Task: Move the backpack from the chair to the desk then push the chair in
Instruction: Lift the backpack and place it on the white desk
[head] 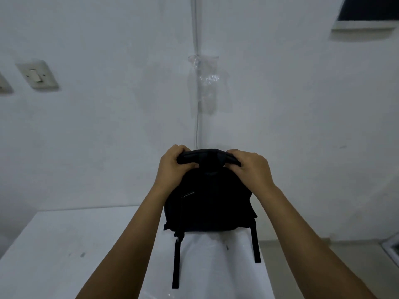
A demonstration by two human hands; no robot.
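- The black backpack [208, 203] stands upright over the white desk [64, 244], straps dangling.
- My left hand [172, 167] and right hand [250, 169] clench its top handle [208, 155] at either end.
- A light switch [36, 75] sits on the white wall [108, 126] behind.

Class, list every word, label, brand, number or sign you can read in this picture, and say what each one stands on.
None can be read.
Black backpack, held at its top by the left hand and right hand: a small pale tag by the side zip, too small and blurred to read.
Wall switch: no marking visible.
Clear plastic bag on the wall: no print visible.
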